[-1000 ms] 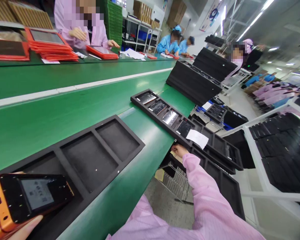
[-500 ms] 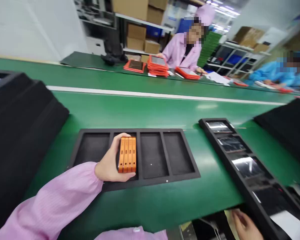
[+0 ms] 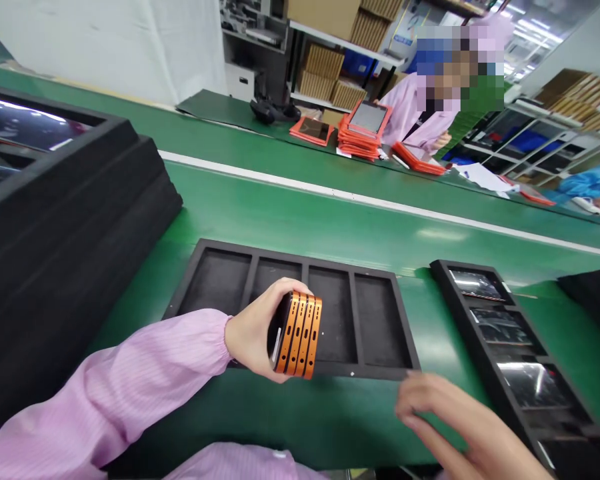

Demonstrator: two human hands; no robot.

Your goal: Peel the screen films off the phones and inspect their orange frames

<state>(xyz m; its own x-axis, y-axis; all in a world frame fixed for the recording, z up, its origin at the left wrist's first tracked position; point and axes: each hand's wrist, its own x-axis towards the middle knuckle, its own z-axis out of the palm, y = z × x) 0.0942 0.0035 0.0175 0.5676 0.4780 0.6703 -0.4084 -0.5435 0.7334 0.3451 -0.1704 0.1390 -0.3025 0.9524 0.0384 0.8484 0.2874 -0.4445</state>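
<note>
Four flat, orange-edged, black-faced handheld devices (image 3: 300,337), stood side by side as one block, sit in the L hand (image 3: 253,337), thumb on the near side & fingers round the far side, gripping the lot. Block is over the front part of a black foam four-compartment tray (image 3: 385,371) on the green desk (image 3: 340,417); can't tell if it touches the rim. R hand (image 3: 460,417) is blurred: fingers loosely bent w/ a gap to the thumb, nothing seen in it, near the tray's front R corner.

Risk, IMO: one hand spans four separate, smooth-looking pcs, so if pressure eases or the wrist tips, one could slide out & hit desk or rim. Faces may rub if pcs shift. R hand, if careless, might knock the tray (prob. light) or the narrow-looking black foam tray of glossy slabs (image 3: 441,275) to its R.

Text: no brand legible. Small white label (image 3: 277,345) on the L-most device's dark face, unreadable; ports & slots along the orange edges, no lettering discernible.
</note>
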